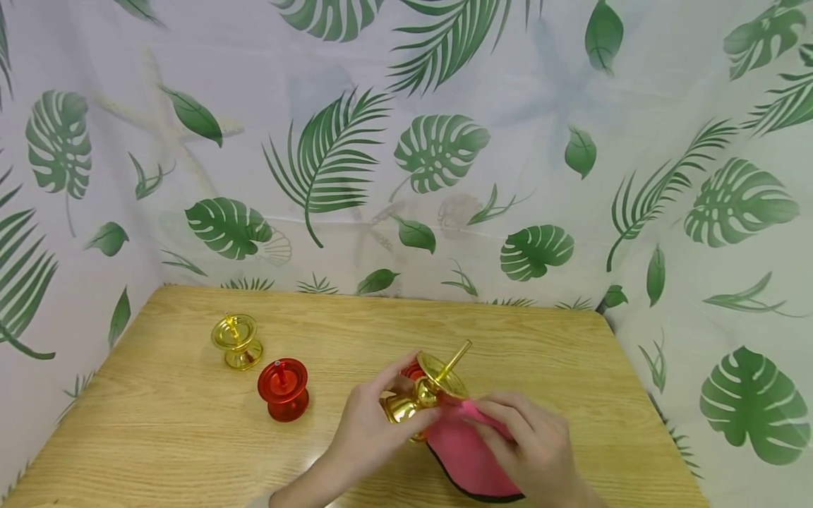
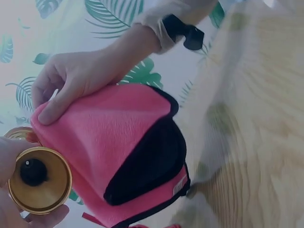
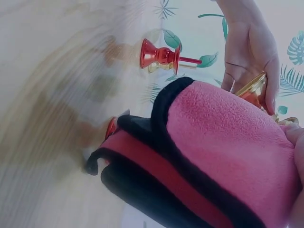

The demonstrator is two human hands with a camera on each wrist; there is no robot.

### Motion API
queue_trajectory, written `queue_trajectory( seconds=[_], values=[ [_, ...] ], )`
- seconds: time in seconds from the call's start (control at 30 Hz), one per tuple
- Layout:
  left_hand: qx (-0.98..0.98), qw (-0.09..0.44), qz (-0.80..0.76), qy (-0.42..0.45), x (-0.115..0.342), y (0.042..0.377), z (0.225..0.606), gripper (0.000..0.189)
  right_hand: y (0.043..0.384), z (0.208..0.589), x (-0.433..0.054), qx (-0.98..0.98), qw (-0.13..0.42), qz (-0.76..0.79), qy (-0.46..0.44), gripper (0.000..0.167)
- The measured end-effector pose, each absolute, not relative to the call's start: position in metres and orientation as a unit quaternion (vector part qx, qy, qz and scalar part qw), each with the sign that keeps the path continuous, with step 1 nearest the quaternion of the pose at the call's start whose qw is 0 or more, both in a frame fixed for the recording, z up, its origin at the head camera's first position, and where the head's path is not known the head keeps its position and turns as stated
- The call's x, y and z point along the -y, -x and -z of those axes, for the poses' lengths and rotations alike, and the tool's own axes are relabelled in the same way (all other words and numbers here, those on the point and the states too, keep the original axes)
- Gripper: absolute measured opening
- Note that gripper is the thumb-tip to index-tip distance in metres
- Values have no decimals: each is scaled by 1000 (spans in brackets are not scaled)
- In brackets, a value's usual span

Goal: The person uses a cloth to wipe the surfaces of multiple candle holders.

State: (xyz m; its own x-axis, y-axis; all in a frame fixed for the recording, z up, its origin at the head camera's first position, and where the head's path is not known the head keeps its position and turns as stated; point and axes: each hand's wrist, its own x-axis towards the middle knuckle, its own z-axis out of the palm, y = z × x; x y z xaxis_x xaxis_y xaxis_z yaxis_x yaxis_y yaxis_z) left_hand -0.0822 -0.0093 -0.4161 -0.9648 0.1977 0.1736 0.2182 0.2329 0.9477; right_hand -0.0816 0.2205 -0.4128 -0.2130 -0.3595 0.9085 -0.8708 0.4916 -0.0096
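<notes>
My left hand (image 1: 365, 427) grips a shiny gold candle holder (image 1: 427, 392) round its waist and base, tilted with its pin pointing up and right. The left wrist view looks into its hollow base (image 2: 57, 190). My right hand (image 1: 536, 444) pinches a pink cloth (image 1: 470, 455) with black edging against the rim of the holder's dish. The cloth hangs down in folds, and its dark underside (image 2: 147, 166) shows in the left wrist view. Behind my left hand a red candle holder (image 1: 413, 370) is mostly hidden.
On the wooden table (image 1: 159, 437) to the left stand a gold candle holder (image 1: 238, 342) and a red candle holder (image 1: 286, 390), both upright. A white leaf-patterned curtain (image 1: 356, 162) encloses the back and sides.
</notes>
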Motion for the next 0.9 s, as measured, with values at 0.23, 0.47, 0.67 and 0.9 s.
queue_trajectory(
  seconds=[0.23, 0.47, 0.67, 0.9],
  values=[
    [798, 52, 578, 160, 15, 86, 413, 47, 81, 419, -231, 740, 448, -311, -394, 35],
    [817, 130, 516, 222, 18, 86, 413, 39, 77, 423, -244, 781, 390, -361, -329, 30],
    [819, 223, 427, 312, 19, 87, 419, 41, 74, 414, -250, 831, 323, -384, -241, 28],
    [812, 277, 343, 383, 21, 87, 423, 44, 79, 403, -254, 858, 240, -426, -159, 28]
  ],
)
